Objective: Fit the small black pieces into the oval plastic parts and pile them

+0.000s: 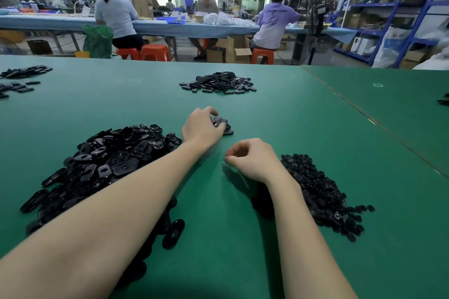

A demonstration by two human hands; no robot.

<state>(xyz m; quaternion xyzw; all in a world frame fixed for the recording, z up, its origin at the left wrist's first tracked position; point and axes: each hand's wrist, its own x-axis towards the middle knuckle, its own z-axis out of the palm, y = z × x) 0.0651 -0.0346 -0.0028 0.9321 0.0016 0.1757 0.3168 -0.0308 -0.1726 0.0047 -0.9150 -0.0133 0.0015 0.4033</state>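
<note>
A big heap of black oval plastic parts (104, 160) lies on the green table (303, 128) at my left. A heap of small black pieces (323, 192) lies at my right. My left hand (201, 128) reaches forward to a small group of black parts (223, 125) in the middle, its curled fingers over them and touching them. My right hand (250, 159) hovers just left of the small-piece heap, fingers curled inward; I cannot see anything in it.
Another pile of black parts (218, 81) sits farther back in the middle, and more lie at the far left (19, 77). A seam (364, 114) separates a second green table on the right. People sit at a blue bench behind.
</note>
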